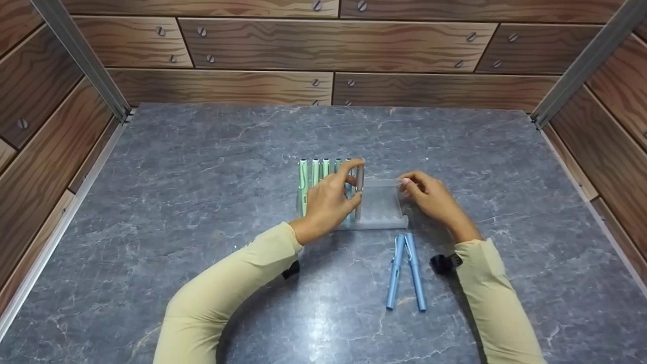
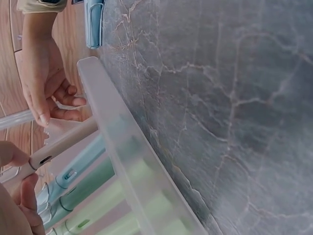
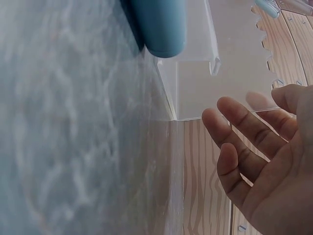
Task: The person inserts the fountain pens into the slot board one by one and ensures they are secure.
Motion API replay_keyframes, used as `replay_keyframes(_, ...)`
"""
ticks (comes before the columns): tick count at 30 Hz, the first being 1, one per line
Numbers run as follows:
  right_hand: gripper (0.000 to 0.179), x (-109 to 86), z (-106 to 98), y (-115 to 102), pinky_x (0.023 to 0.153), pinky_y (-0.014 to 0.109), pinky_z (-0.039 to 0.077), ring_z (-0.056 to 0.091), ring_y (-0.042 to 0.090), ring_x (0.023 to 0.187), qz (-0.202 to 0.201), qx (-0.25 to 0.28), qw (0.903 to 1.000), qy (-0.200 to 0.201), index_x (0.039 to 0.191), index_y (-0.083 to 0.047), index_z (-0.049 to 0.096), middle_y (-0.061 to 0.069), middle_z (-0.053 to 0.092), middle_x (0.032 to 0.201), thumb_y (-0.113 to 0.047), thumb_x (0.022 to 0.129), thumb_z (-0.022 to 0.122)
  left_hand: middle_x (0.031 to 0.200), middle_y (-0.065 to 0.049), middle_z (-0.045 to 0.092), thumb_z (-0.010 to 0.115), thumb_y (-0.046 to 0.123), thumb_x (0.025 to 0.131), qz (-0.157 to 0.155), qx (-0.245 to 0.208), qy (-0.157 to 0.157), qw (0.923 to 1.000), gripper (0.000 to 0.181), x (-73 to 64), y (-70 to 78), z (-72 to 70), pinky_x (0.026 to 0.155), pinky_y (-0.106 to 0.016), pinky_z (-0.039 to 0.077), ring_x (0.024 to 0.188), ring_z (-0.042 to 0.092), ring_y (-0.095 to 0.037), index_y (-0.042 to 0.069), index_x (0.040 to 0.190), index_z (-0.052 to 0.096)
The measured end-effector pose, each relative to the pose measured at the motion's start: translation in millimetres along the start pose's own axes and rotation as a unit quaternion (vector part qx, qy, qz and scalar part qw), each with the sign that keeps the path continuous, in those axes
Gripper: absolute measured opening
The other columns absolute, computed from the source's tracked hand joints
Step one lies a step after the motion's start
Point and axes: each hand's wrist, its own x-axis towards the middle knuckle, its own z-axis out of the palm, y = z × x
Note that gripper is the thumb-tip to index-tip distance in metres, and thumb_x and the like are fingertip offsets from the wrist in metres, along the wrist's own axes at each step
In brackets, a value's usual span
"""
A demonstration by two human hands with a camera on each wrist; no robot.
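Observation:
A translucent pen rack [image 1: 381,223] stands mid-table with a row of pens in its left part. My left hand [image 1: 326,199] pinches a grey-brown pen [image 2: 63,142] between thumb and fingers. This pen slants in the rack beside a light blue pen [image 2: 78,164], its lower end at the front lip. At the rack's far right corner, my right hand [image 1: 432,199] pinches the clear panel [image 3: 234,83] between thumb and a finger that shows through it. The other fingers of that hand spread loosely below.
Two blue pens, a left one [image 1: 396,273] and a right one [image 1: 416,273], lie on the table in front of the rack's right end. Green pens [image 1: 303,182] fill the rack's left side. Wood-patterned walls [image 1: 333,45] enclose the grey marbled table [image 1: 202,151].

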Motion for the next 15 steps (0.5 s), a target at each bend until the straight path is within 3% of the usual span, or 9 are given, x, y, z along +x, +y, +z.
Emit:
replay_keyframes(9, 0.030, 0.1, -0.2, -0.2, 0.072, 0.025, 0.048, 0.064, 0.025, 0.086, 0.004, -0.001, 1.0000, -0.004, 0.117, -0.001, 0.062, 0.017, 0.068, 0.100, -0.022, 0.103, 0.045, 0.099, 0.003, 0.074, 0.072, 0.014, 0.083, -0.013, 0.002, -0.040, 0.9991, 0.062, -0.6, 0.1, 2.0, 0.043, -0.019, 0.035, 0.057, 0.055, -0.009, 0.029, 0.136, 0.043)
replay_keyframes(15, 0.030, 0.8, -0.4, -0.4, 0.072, 0.024, 0.049, 0.065, 0.025, 0.085, 0.000, -0.011, 0.9999, -0.003, 0.117, -0.003, 0.063, 0.016, 0.069, 0.099, -0.023, 0.103, 0.045, 0.100, 0.005, 0.074, 0.070, 0.019, 0.086, -0.010, 0.007, -0.057, 0.9983, 0.057, 0.3, -0.3, 0.6, 0.044, -0.020, 0.035, 0.059, 0.055, -0.009, 0.030, 0.135, 0.043)
